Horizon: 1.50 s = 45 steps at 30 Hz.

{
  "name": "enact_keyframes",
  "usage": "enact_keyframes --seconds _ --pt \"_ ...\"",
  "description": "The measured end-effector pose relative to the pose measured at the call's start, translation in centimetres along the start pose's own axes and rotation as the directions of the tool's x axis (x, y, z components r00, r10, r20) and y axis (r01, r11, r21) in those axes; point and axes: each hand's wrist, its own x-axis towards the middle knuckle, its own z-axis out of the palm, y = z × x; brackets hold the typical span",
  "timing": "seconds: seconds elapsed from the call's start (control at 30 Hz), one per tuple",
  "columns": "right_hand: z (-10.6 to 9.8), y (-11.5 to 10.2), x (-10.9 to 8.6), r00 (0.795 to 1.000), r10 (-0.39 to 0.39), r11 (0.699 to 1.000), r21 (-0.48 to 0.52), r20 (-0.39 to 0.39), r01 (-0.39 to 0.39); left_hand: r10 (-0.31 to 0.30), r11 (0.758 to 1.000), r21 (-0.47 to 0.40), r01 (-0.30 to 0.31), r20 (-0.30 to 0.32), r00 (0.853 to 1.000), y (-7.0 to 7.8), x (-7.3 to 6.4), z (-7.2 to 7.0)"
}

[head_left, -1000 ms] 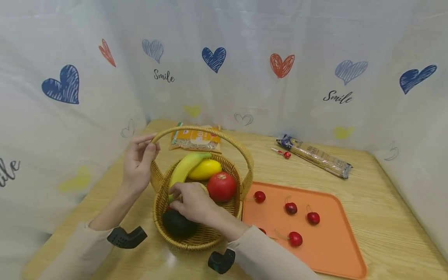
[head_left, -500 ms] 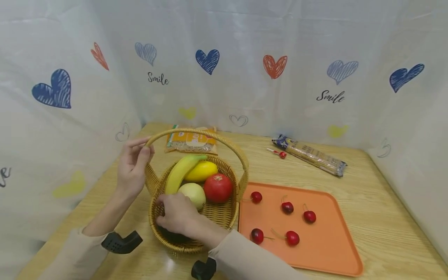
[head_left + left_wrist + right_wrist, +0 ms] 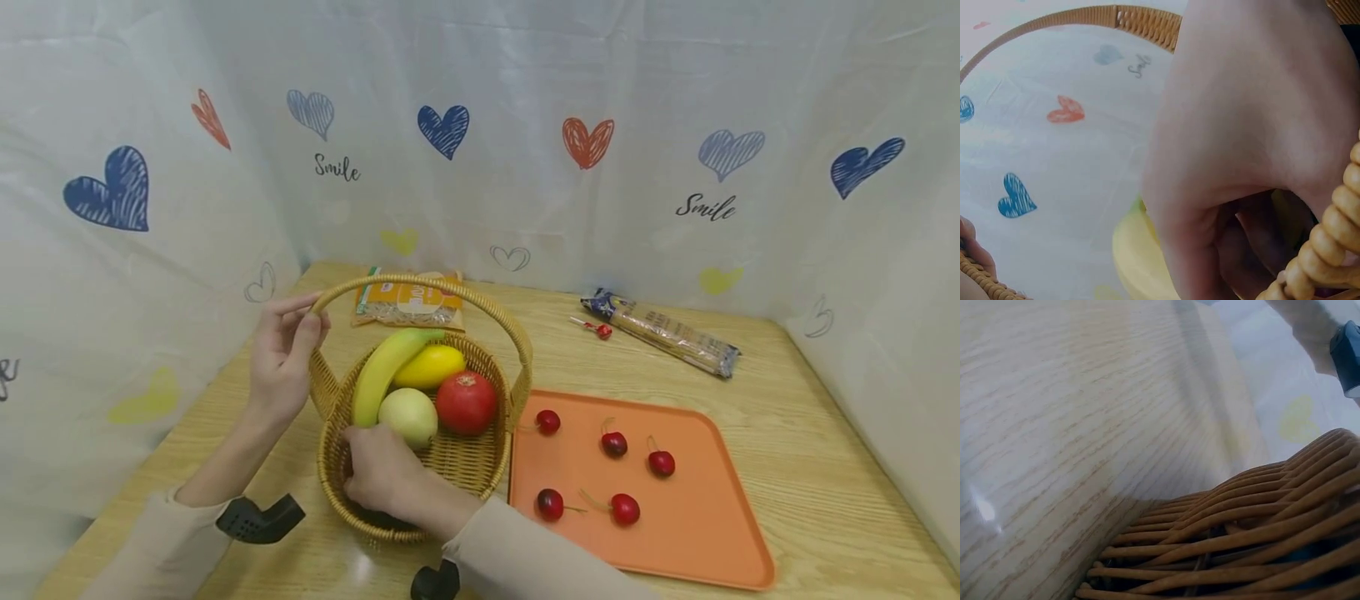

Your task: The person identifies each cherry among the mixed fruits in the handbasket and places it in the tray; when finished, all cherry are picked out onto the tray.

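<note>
My left hand (image 3: 279, 354) grips the left side of the arched handle (image 3: 420, 283) of a wicker basket (image 3: 491, 479). Inside lie a banana (image 3: 378, 375), a yellow lemon-shaped fruit (image 3: 429, 367), a pale green round fruit (image 3: 408, 417) and a red pomegranate (image 3: 467, 402). My right hand (image 3: 386, 471) reaches down into the basket's near left part, knuckles up, beside the pale green fruit. In the left wrist view the right hand (image 3: 1254, 112) fills the right side with bent fingers. Its fingertips are hidden, so I cannot tell whether they hold anything. A dark fruit below it is mostly covered.
An orange tray (image 3: 697, 533) with several cherries (image 3: 625, 508) lies right of the basket. Behind stand an orange food packet (image 3: 408, 302), a red lollipop (image 3: 600, 330) and a long clear packet of noodle-like sticks (image 3: 667, 333). A white printed curtain (image 3: 510, 192) surrounds the table.
My right hand has moved down and slightly left inside the basket, uncovering the pale green fruit and covering the dark one. Something red showed at its fingertips earlier. My left hand keeps the handle.
</note>
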Motion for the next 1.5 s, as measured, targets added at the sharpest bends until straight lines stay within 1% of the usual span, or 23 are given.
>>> enact_keyframes --seconds 0.1,0.17,0.3,0.33,0.43,0.57,0.67,0.73,0.8,0.93,0.97,1.0,1.1,1.17,1.33,1.5 --pt "0.3 0.1 0.0 1.000 0.005 1.000 0.023 -0.014 -0.005 -0.001 1.000 0.001 0.001 0.007 1.000 0.0 0.0 0.0" --pt "0.8 0.4 0.2 0.999 0.003 1.000 0.027 -0.032 -0.002 -0.003 1.000 0.006 0.003 0.009 1.000 0.0 0.0 0.0" --pt "1.4 1.0 0.4 0.997 -0.020 0.997 0.071 -0.076 0.025 -0.014 1.000 0.012 0.014 0.006 1.000 0.1 -0.1 0.0" --pt "1.4 1.1 0.4 0.996 -0.028 0.995 0.091 -0.083 0.036 -0.018 1.000 0.011 0.018 0.003 1.000 0.2 -0.1 0.0" --pt "2.4 1.8 1.1 0.990 -0.066 0.990 0.119 -0.128 0.082 -0.025 1.000 0.010 0.025 0.000 1.000 0.2 -0.1 0.0" --pt "4.0 3.1 2.1 0.973 -0.131 0.985 0.088 -0.189 0.150 -0.032 0.999 0.019 0.032 -0.001 0.999 0.3 -0.2 -0.1" --pt "1.7 2.2 0.9 0.976 -0.138 0.978 0.131 -0.167 0.161 -0.027 0.999 0.021 0.026 0.002 1.000 0.3 -0.2 -0.2" --pt "-0.5 1.3 -0.3 0.981 -0.127 0.974 0.169 -0.145 0.151 -0.017 1.000 0.017 0.017 0.004 1.000 0.2 -0.2 -0.3" --pt "-2.2 0.9 -1.5 0.981 -0.124 0.969 0.198 -0.147 0.151 -0.013 1.000 0.017 0.013 0.005 1.000 0.1 -0.2 -0.3" --pt "-4.3 1.3 -3.2 0.981 -0.095 0.950 0.278 -0.166 0.140 -0.021 1.000 0.022 0.021 0.006 1.000 0.2 -0.2 -0.2" --pt "-4.7 1.5 -3.6 0.981 -0.087 0.942 0.307 -0.171 0.137 -0.025 0.999 0.022 0.025 0.004 1.000 0.2 -0.2 -0.2" --pt "-5.5 1.4 -4.2 0.985 -0.067 0.927 0.355 -0.160 0.120 -0.028 0.999 0.024 0.028 0.002 1.000 0.3 -0.2 -0.2" --pt "-6.3 2.1 -5.2 0.985 -0.039 0.888 0.446 -0.170 0.112 -0.028 0.999 0.021 0.028 -0.003 1.000 0.3 -0.2 -0.2" --pt "-6.8 2.7 -6.0 0.983 -0.023 0.867 0.486 -0.184 0.111 -0.021 1.000 0.023 0.021 -0.003 1.000 0.2 -0.2 -0.2" --pt "-8.1 4.2 -8.4 0.974 0.043 0.838 0.539 -0.224 0.087 -0.006 1.000 0.004 0.006 0.003 1.000 0.1 -0.2 -0.2" --pt "-9.4 6.4 -11.4 0.962 0.100 0.815 0.576 -0.255 0.068 -0.009 1.000 -0.002 0.009 -0.001 1.000 0.0 -0.1 -0.2"
